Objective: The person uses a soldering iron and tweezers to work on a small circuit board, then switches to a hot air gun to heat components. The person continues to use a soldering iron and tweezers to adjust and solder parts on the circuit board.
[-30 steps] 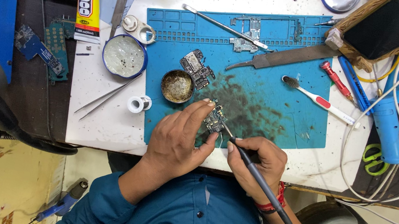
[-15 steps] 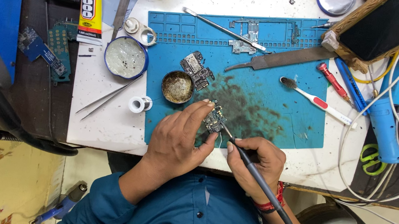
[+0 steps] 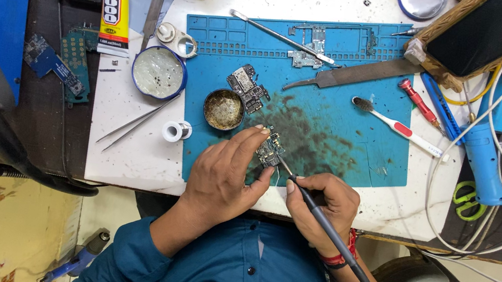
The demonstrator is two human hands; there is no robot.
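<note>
The left hand (image 3: 222,180) covers the near edge of a small circuit board (image 3: 269,149) on the blue work mat (image 3: 332,127), fingers pinched shut on it, so its outline is hard to make out. The board's long axis seems to run away from the person, tilted slightly right. The right hand (image 3: 324,205) is closed pen-style around a soldering iron (image 3: 313,210) (its cable loops off over the wrist), which slants up-left with its tip at the board's near right corner. Whether the tip touches is too small to tell.

Matt blue rubbery mat (image 3: 344,135), shiny metal tweezers (image 3: 134,122), glossy plastic toothbrush (image 3: 402,129)
</note>
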